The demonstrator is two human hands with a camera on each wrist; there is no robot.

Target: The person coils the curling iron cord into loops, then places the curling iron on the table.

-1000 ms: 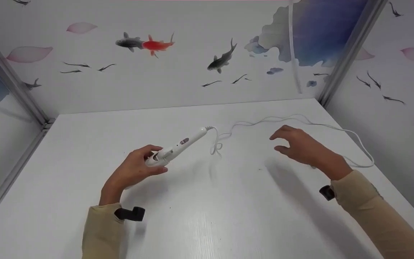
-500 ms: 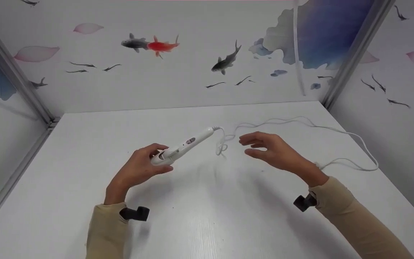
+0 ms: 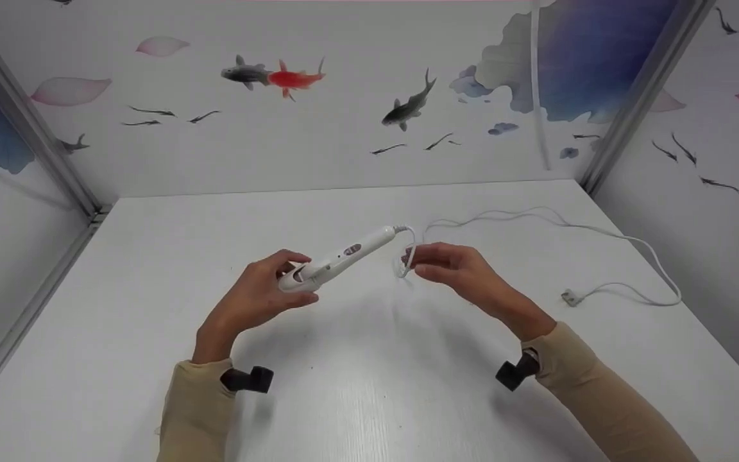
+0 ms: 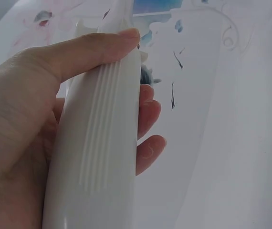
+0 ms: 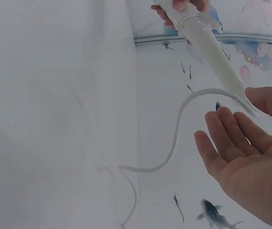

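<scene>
A white corded curling iron (image 3: 350, 256) is held tilted above the table, its slim switch end pointing up and right. My left hand (image 3: 251, 300) grips the wider end; in the left wrist view, the thumb lies across the ribbed white casing (image 4: 93, 133), with fingertips showing on the far side. From the slim end a white cord (image 3: 413, 236) hangs in a small loop. Beside that loop is my right hand (image 3: 466, 273), its fingers loosely extended. The right wrist view has the cord (image 5: 176, 129) passing near the thumb and fingers, without a visible pinch; contact is unclear.
The rest of the cord (image 3: 626, 238) runs along the back right of the white table (image 3: 356, 385) and curves round to a plug (image 3: 571, 297). Walls printed with fish (image 3: 408, 112) and petals stand behind and at both sides, with metal posts (image 3: 648, 96) at the corners.
My right hand has moved left from over the right side to the cord beside the iron, exposing the plug. My left hand keeps its grip; the scene shifts slightly right with the head.
</scene>
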